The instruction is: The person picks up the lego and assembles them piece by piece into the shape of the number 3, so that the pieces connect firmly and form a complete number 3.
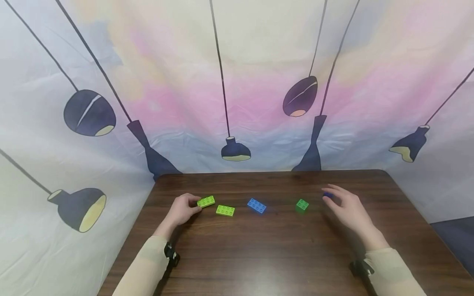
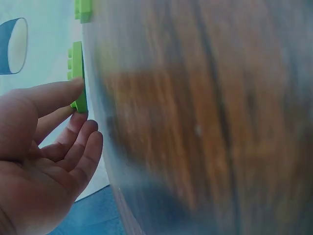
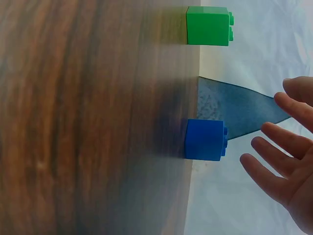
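Observation:
At the left of the table, my left hand (image 1: 182, 209) pinches the end of a lime-green toy brick (image 1: 206, 201) between thumb and fingers. The left wrist view has this same lime brick (image 2: 77, 61) with thumb and fingertips on it. Beside it lies a second lime brick (image 1: 225, 211). Over at the right, my right hand (image 1: 349, 210) hovers by a small dark blue brick (image 1: 327, 195), partly hidden by the fingers. From the right wrist, the fingers of the hand (image 3: 288, 152) look spread and apart from the dark blue brick (image 3: 205, 140).
A lighter blue brick (image 1: 256, 205) lies mid-table, and a small green brick (image 1: 302, 205) sits between it and my right hand. All rest on a dark wooden table (image 1: 244, 255). Behind its far edge hangs a cloth (image 1: 177, 102) printed with lamps.

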The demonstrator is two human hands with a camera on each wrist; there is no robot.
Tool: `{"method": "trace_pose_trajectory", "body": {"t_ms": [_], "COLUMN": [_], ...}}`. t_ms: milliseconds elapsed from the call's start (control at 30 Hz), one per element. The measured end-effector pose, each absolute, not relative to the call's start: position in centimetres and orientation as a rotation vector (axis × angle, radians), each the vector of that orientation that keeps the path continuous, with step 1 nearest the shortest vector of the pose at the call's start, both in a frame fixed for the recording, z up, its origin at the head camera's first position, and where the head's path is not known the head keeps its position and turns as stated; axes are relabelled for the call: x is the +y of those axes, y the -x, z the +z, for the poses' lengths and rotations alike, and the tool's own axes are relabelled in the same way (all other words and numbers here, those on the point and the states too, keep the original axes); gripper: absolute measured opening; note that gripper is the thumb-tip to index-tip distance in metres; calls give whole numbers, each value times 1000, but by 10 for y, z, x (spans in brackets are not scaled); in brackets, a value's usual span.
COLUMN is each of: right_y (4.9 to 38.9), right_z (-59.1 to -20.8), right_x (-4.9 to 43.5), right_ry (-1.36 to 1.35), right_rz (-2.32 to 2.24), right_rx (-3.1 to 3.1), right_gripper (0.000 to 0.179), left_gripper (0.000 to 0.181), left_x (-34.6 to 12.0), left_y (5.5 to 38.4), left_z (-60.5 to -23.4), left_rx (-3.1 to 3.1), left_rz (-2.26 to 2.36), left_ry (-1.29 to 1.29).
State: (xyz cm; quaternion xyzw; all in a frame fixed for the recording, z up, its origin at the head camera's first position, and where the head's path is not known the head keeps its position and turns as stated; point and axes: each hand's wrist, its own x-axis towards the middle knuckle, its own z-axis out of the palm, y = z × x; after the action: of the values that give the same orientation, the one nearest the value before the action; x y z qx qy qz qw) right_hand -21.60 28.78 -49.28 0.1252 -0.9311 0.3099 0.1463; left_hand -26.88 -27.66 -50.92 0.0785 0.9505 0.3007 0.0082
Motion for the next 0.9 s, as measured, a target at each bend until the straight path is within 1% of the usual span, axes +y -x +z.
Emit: {"method": "trace_pose_trajectory", "body": {"t_ms": [267,500,700,900], "right_y": [215,217,217,216], "right_z": [-492,-493,-494,-493], "right_x": [282,278,277,273], "right_ry": [-366,-394,-362,-386], "right_rz": [920,923,945,957], "right_rx": [-2673,-2642,-2669,-2637], "right_gripper": [37,38,41,36], "left_gripper": [36,34,33,31], "left_x": [-270,-259,-235,-204], "left_y": [256,249,241,229], "left_z": [-507,-504,-493,-485], "left_rx": [2970,2962,2906,2850], "left_rz": [1098,1160,1200,1232], "left_ry": [-238,-316,-436,-527]}}
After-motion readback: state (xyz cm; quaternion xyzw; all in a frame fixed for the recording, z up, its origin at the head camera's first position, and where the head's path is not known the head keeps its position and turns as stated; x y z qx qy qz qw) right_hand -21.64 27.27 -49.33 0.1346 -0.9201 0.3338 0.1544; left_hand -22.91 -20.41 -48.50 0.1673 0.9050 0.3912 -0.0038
